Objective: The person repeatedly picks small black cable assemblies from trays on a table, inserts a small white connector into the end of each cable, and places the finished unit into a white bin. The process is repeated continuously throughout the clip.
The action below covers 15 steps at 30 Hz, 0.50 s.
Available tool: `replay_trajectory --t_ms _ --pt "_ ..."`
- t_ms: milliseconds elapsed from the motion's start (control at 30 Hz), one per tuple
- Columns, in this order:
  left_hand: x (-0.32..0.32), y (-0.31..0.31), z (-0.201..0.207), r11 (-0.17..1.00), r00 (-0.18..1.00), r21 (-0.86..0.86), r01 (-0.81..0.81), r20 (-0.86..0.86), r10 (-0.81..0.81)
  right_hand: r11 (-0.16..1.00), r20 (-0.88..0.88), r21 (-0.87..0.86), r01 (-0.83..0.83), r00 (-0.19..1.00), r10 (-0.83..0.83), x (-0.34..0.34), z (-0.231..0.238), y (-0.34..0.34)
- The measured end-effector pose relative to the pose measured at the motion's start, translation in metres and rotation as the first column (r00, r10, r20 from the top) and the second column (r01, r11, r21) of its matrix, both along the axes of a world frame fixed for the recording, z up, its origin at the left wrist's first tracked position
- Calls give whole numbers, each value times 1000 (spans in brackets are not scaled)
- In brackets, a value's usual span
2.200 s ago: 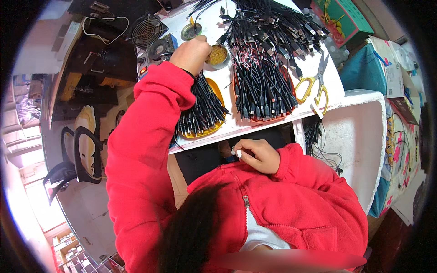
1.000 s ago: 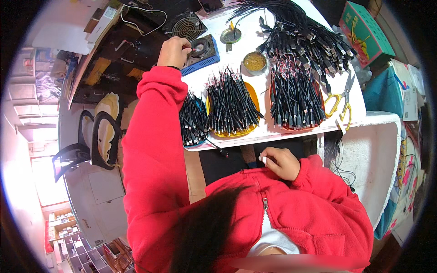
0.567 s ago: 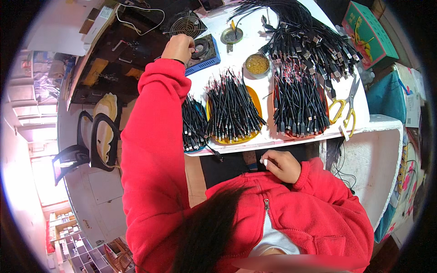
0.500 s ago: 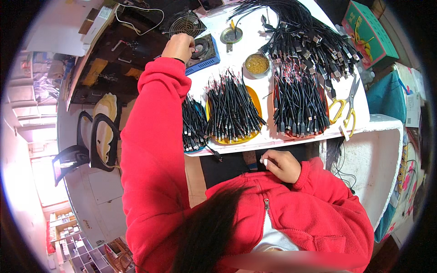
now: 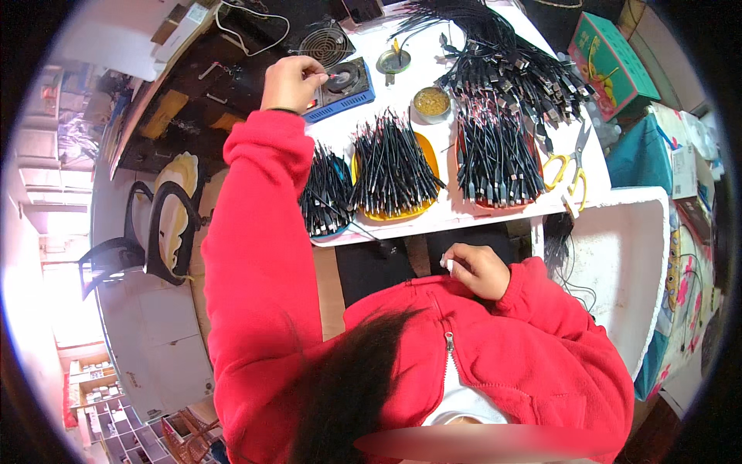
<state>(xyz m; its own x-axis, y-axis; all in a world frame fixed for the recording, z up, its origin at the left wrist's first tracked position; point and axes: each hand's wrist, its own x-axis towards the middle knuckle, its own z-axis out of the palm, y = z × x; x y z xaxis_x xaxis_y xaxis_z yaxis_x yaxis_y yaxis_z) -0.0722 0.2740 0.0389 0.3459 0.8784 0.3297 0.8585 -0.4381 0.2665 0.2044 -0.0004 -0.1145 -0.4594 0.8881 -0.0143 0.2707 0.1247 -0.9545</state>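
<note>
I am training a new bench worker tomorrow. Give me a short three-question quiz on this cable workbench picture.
1. True or false: the left hand reaches to the blue box-shaped device at the far side of the white table.
2. What lies right of the red tray of short black cables? A) yellow-handled scissors B) a hammer C) a cup
3. Fill in: the right hand pinches a small ___ piece near the table's front edge.

Key: 1 true. 2 A, the yellow-handled scissors. 3 white.
</note>
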Motion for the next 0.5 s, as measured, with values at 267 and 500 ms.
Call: replay_trajectory --t_ms 267,500 --pt "33 -190 45 900 298 -182 395 952 62 925 -173 356 131 982 -73 -39 79 2" --pt "98 -287 33 787 -131 27 617 989 69 850 -266 512 121 964 23 -58 113 -41"
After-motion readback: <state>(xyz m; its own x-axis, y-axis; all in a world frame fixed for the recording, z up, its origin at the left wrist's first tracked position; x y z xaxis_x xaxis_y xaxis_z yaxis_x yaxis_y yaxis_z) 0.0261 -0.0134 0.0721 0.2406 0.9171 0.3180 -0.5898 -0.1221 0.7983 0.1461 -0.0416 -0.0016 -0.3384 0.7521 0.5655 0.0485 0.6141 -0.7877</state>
